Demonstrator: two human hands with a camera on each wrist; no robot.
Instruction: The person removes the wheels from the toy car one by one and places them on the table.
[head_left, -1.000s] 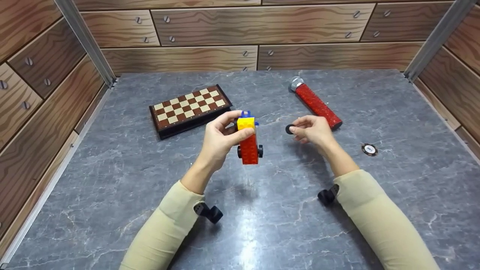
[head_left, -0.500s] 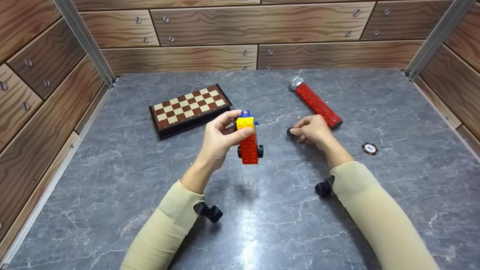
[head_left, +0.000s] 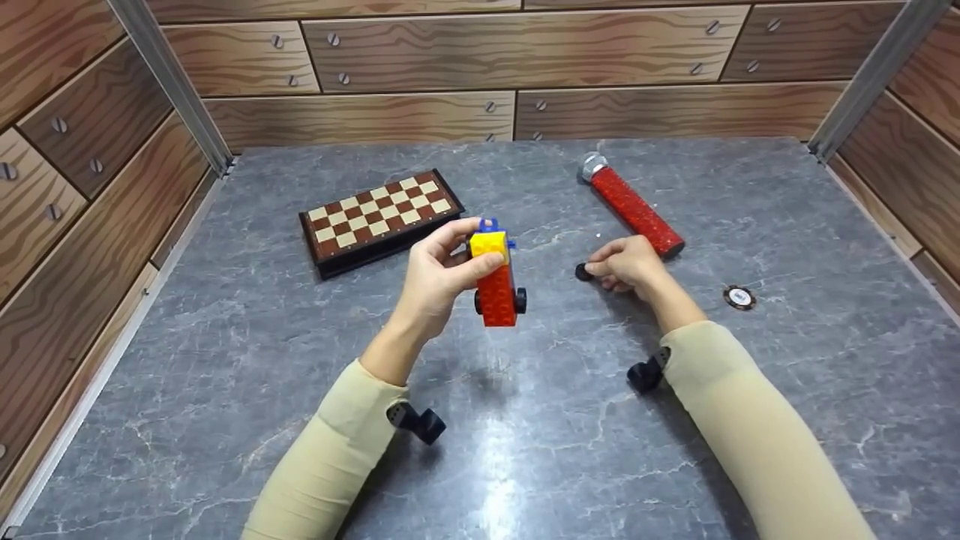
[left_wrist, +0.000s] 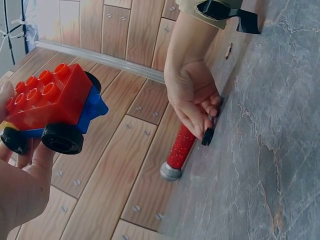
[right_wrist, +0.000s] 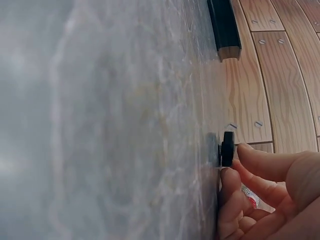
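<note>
My left hand (head_left: 437, 271) holds a toy car (head_left: 498, 296) of building blocks above the table, thumb on its yellow block. The car has a red studded body, and a blue base with black wheels shows in the left wrist view. Farther right, my right hand (head_left: 630, 264) has thumb and fingertips at the edge of a small black toy wheel (head_left: 583, 271). In the right wrist view this wheel (right_wrist: 228, 149) lies nearly flat, right at the tabletop, with the thumb close against it.
A folded chessboard box (head_left: 382, 221) lies behind my left hand. Beyond my right hand is a red glittery microphone (head_left: 637, 210) with a silver head. A poker chip (head_left: 739, 298) lies to the right on the grey marbled table (head_left: 525, 450). Wood-patterned walls (head_left: 510, 52) enclose it.
My right hand has lowered the black wheel to the tabletop and come slightly nearer to me. The left hand and the toy car have hardly moved.
</note>
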